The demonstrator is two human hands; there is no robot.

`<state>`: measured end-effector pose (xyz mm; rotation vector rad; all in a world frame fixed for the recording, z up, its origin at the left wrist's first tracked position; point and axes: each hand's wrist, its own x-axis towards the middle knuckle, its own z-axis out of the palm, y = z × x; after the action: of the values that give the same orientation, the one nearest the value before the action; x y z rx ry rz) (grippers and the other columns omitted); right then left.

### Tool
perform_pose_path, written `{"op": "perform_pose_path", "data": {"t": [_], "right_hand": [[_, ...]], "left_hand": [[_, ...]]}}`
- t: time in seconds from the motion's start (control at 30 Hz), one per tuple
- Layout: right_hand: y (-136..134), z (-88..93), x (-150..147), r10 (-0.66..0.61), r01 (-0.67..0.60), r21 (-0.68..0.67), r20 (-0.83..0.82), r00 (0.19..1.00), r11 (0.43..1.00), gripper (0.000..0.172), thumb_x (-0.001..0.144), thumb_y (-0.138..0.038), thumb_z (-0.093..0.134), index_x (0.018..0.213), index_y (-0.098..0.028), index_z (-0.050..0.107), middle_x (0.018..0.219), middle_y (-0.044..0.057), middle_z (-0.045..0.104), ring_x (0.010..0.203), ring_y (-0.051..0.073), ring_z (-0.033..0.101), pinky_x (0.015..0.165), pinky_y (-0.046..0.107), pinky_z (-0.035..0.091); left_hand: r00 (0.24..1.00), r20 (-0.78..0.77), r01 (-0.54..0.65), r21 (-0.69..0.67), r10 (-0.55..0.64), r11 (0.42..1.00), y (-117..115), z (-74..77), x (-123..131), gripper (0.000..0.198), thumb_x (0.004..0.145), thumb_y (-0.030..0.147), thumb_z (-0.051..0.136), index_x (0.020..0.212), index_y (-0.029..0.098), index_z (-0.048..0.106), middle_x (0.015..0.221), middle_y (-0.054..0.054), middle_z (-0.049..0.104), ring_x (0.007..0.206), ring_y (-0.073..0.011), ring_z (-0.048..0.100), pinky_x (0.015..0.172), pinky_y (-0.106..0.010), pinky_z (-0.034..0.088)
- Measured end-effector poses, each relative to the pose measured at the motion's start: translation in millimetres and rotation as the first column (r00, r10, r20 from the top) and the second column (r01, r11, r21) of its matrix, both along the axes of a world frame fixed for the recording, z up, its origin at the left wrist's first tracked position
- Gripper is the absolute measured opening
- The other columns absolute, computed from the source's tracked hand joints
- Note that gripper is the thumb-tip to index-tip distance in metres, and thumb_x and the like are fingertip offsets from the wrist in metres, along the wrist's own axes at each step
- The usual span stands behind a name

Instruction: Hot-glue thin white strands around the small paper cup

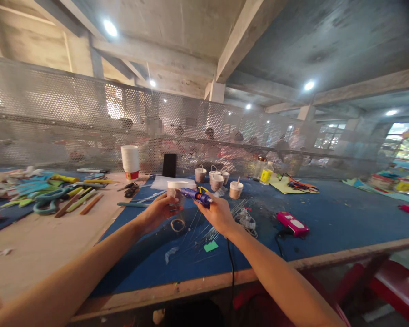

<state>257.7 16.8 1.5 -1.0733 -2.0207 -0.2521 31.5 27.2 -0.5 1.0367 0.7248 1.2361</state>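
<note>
My left hand (pixel 162 209) is closed around a paper cup (pixel 176 186) with a white rim, held above the blue tabletop. In my right hand (pixel 218 211) is a purple glue gun (pixel 197 196), its front end pointing left at the side of the cup. A black cord (pixel 230 259) hangs below my right wrist and over the table edge. Under the cup lies a loose ring of twine (pixel 177 224). Several thin wires (pixel 207 231), a green scrap (pixel 211 246) and a tangle of string (pixel 248 222) lie near my right hand.
Behind my hands stand several small wrapped cups (pixel 217 181) and a cup with a stick (pixel 236 190). At left are a stack of paper cups (pixel 130 161), scissors (pixel 51 200) and felt pieces. A pink device (pixel 292 224) and a yellow-labelled bottle (pixel 266 173) are at right. A perforated metal screen (pixel 71 122) borders the back.
</note>
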Motion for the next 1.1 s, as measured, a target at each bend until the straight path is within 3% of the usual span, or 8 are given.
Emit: {"op": "perform_pose_path", "data": {"t": [1.1], "right_hand": [[-1.3,2.1,1.4,0.004,-0.005,-0.029,-0.011,1.0,1.0,0.031,0.097,-0.045,0.055,0.11,-0.019,0.067,0.084,0.007,0.077,0.074,0.023,0.073,0.063,0.026,0.044]], "left_hand": [[0.999,0.034,-0.022,-0.057,0.024,0.998,-4.9,6.5,0.7,0.025,0.073,0.008,0.065,0.096,0.015,0.066,0.077,-0.004,0.071,0.063,-0.0161,0.069,0.061,-0.026,0.054]]}}
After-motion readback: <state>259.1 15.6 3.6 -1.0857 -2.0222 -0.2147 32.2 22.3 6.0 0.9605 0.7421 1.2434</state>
